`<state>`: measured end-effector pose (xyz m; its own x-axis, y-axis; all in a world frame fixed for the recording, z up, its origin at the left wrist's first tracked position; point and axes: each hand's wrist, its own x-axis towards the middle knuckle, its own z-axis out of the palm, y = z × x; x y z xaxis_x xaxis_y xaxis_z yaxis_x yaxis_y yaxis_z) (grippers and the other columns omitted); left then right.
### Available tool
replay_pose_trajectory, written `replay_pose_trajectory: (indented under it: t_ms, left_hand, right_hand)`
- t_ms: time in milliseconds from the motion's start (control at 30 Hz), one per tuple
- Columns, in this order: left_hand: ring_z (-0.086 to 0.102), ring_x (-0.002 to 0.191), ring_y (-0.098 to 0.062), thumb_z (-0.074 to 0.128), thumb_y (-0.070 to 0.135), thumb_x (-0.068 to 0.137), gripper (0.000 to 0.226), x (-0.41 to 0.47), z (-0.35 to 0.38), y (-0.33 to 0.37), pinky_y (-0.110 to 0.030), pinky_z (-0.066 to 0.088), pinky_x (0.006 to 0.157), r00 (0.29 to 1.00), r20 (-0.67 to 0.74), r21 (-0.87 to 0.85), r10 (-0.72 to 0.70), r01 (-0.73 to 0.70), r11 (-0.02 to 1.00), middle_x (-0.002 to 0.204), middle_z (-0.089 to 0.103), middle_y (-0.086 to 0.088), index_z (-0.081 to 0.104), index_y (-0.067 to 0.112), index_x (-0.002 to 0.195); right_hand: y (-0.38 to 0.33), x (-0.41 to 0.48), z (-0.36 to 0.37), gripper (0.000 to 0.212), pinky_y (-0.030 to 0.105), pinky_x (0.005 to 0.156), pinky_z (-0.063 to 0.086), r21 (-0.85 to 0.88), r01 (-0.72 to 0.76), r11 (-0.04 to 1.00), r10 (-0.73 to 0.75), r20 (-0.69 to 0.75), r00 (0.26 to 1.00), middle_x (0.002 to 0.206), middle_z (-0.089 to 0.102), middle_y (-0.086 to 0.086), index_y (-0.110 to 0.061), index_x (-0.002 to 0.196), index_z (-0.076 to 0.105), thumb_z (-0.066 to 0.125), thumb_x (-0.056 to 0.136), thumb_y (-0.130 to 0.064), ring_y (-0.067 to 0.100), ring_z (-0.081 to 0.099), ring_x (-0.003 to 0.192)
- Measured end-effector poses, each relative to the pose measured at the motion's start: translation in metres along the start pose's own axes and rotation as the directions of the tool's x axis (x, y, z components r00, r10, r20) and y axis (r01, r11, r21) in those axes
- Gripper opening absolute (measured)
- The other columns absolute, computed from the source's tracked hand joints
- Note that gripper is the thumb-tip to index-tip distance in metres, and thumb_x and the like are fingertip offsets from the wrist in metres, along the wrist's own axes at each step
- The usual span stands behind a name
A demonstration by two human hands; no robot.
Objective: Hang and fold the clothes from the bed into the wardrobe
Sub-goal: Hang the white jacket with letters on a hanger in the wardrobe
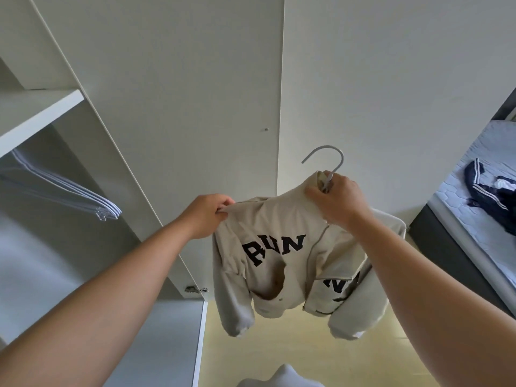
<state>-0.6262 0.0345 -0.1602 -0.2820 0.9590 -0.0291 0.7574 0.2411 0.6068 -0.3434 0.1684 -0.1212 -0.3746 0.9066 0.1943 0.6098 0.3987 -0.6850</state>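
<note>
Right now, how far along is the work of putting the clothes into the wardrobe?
Done: nothing that I can see; the white hangers in the wardrobe carry no clothes. In hand: the beige jacket sits on a hanger; the right hand grips the hanger and the left hand pinches a shoulder. Left: hang this jacket, then deal with the navy garment lying on the bed.

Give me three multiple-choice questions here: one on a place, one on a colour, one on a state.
1. Where lies the dark blue garment? A) on the bed B) wardrobe shelf C) floor
2. Colour of the jacket? A) red B) beige C) green
3. The hanger is A) hooked on a rail B) lying down C) held by the right hand
1A: it lies crumpled on the bed. 2B: beige cloth, dark letters. 3C: the hand grips its neck, hook free.
</note>
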Motion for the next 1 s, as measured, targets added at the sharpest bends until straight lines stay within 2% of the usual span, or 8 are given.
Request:
replay_pose_trajectory:
  t_ms: [167,333,433,500,567,733,833,1000]
  left_hand:
    - [0.060,0.068,-0.017,0.056,-0.015,0.083,0.034,0.003,-0.016,-0.003,-0.025,0.045,0.059,0.980,0.016,-0.471,-0.198,0.182,0.863,0.076,0.073,-0.001,0.067,0.016,0.089]
    - [0.059,0.083,-0.026,0.046,0.004,0.084,0.026,0.000,-0.012,0.010,-0.030,0.041,0.066,0.869,-0.273,-0.141,-0.412,0.388,0.911,0.088,0.069,-0.005,0.066,0.020,0.078]
    - [0.066,0.093,-0.027,0.043,0.021,0.088,0.027,-0.021,0.011,0.037,-0.038,0.050,0.083,0.886,-0.462,0.188,0.033,0.062,0.980,0.100,0.073,0.000,0.069,0.023,0.098]
    - [0.068,0.099,-0.019,0.048,0.027,0.096,0.028,-0.031,0.026,0.054,-0.040,0.049,0.089,0.821,-0.376,0.299,0.430,-0.332,0.895,0.106,0.074,0.003,0.070,0.018,0.111]
    - [0.067,0.091,-0.018,0.060,0.027,0.099,0.022,-0.032,0.030,0.066,-0.037,0.049,0.082,0.737,-0.327,0.349,0.592,-0.488,0.800,0.098,0.074,0.002,0.072,0.012,0.108]
    - [0.069,0.069,-0.030,0.072,0.011,0.093,0.011,-0.033,0.031,0.071,-0.038,0.056,0.067,0.763,-0.424,0.229,0.487,-0.430,0.873,0.078,0.074,-0.009,0.077,0.001,0.093]
    - [0.068,0.076,-0.023,0.066,0.013,0.098,0.014,-0.035,0.029,0.074,-0.035,0.053,0.075,0.799,-0.475,0.085,0.370,-0.376,0.923,0.086,0.075,-0.005,0.076,0.004,0.097]
    - [0.061,0.077,-0.017,0.061,0.014,0.101,0.015,-0.031,0.031,0.091,-0.029,0.047,0.073,0.765,-0.578,0.022,0.282,-0.331,0.943,0.085,0.069,-0.001,0.070,0.004,0.094]
  right_hand:
    - [0.008,-0.003,-0.006,0.012,0.023,0.046,0.046,0.037,0.041,0.998,-0.047,0.185,0.982,0.060,0.059,-0.008,-0.029,0.079,0.051,0.057,0.071,-0.036,0.010,0.060,0.050]
    - [0.003,-0.009,0.004,0.032,0.013,0.047,0.042,0.009,0.137,0.991,-0.134,0.275,0.952,0.070,0.060,-0.011,-0.037,0.091,0.049,0.057,0.071,-0.012,0.006,0.059,0.059]
    - [-0.004,-0.007,0.010,0.036,0.011,0.050,0.039,0.004,0.174,0.985,-0.168,0.271,0.948,0.072,0.059,-0.011,-0.036,0.093,0.048,0.057,0.073,-0.008,0.002,0.055,0.066]
    - [-0.012,-0.006,0.013,0.037,0.012,0.053,0.039,0.016,0.198,0.980,-0.194,0.286,0.938,0.076,0.060,-0.011,-0.036,0.095,0.046,0.057,0.073,-0.008,0.002,0.054,0.070]
    - [-0.019,-0.006,0.017,0.037,0.014,0.055,0.038,0.034,0.202,0.979,-0.202,0.322,0.925,0.082,0.062,-0.009,-0.035,0.098,0.047,0.057,0.074,-0.009,0.003,0.056,0.074]
    - [-0.025,-0.010,0.018,0.022,0.027,0.071,0.044,0.236,0.078,0.969,-0.175,0.424,0.889,0.087,0.065,-0.007,-0.034,0.095,0.057,0.047,0.080,-0.045,0.012,0.059,0.081]
    - [-0.030,-0.012,0.022,0.055,0.029,0.071,0.044,0.215,0.059,0.975,-0.131,0.342,0.931,0.080,0.066,-0.006,-0.026,0.086,0.061,0.033,0.092,-0.073,0.012,0.061,0.076]
    - [-0.038,-0.008,0.020,0.054,0.034,0.065,0.049,0.068,0.083,0.994,-0.092,0.154,0.984,0.065,0.066,-0.011,-0.027,0.074,0.055,0.028,0.100,-0.066,0.013,0.062,0.068]
